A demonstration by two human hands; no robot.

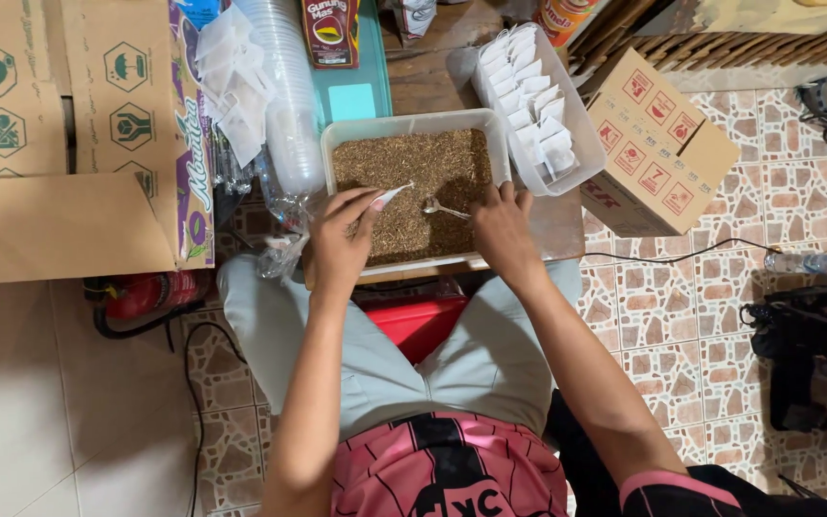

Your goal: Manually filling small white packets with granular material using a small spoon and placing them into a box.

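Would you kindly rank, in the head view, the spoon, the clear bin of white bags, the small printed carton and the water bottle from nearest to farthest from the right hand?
1. Spoon: held in the right hand, over the tray.
2. Clear bin of white bags: just beyond the hand, up and outward.
3. Small printed carton: past the bin, on the tiled floor.
4. Water bottle: lying far out at the frame's edge.

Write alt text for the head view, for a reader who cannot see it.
Seen from above, a seated person's left hand holds a small white bag and the right hand a spoon over a tray of brown loose tea. A clear tub of filled white bags stands to its right, cardboard boxes around.
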